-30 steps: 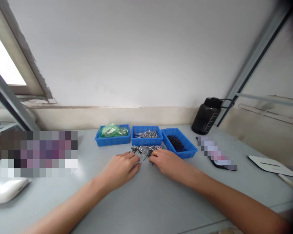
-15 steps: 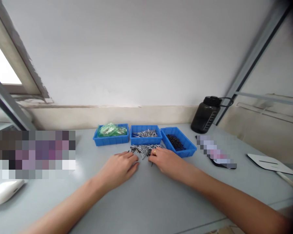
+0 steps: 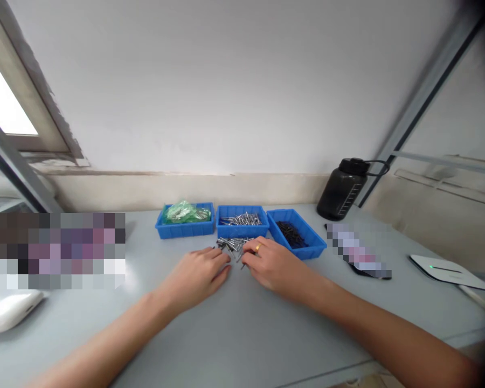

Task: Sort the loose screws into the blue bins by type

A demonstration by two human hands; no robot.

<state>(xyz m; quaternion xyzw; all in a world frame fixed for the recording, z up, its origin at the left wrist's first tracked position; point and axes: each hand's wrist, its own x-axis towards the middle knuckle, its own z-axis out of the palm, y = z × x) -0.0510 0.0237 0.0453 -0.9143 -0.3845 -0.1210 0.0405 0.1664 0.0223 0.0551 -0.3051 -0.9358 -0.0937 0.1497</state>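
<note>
Left hand (image 3: pixel 202 272) lies flat and empty beside the loose screws (image 3: pixel 231 245) in front of the middle blue tray (image 3: pixel 242 233) | right hand (image 3: pixel 269 264) has slid inward onto the pile, fingers curled, grip unclear | both hands now meet there.

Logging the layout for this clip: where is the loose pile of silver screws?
In the head view the pile of silver screws lies on the table just in front of the middle blue tray, between the left hand and the right hand.

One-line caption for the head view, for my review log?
Left hand and right hand at a pile of silver fasteners before three blue bins.
</note>
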